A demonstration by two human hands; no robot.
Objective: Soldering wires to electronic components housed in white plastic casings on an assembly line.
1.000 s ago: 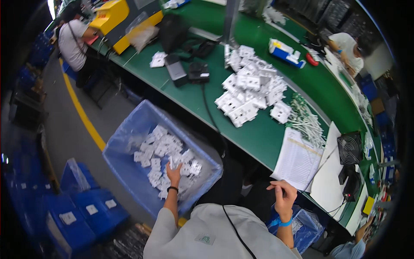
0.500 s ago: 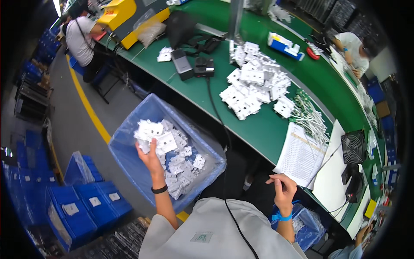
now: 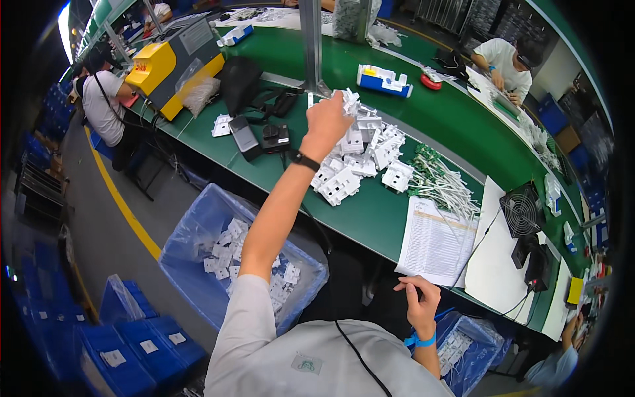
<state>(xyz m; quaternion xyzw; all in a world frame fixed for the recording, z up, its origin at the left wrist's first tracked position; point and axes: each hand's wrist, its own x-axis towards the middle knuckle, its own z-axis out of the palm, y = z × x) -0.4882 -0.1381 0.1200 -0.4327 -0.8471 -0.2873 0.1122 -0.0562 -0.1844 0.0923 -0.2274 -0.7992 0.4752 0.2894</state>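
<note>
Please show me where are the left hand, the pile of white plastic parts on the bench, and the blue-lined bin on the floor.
left hand [image 3: 325,124]: head view, back of the hand.
pile of white plastic parts [image 3: 357,159]: head view, middle of the heap.
blue-lined bin [image 3: 192,231]: head view, left wall.

floor [image 3: 99,231]: grey, yellow line | bench [image 3: 370,212]: long, green | stacked blue crates [image 3: 132,344] on left

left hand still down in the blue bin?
No. The left hand is raised over the green bench, holding white parts above the pile, not in the bin.
</note>
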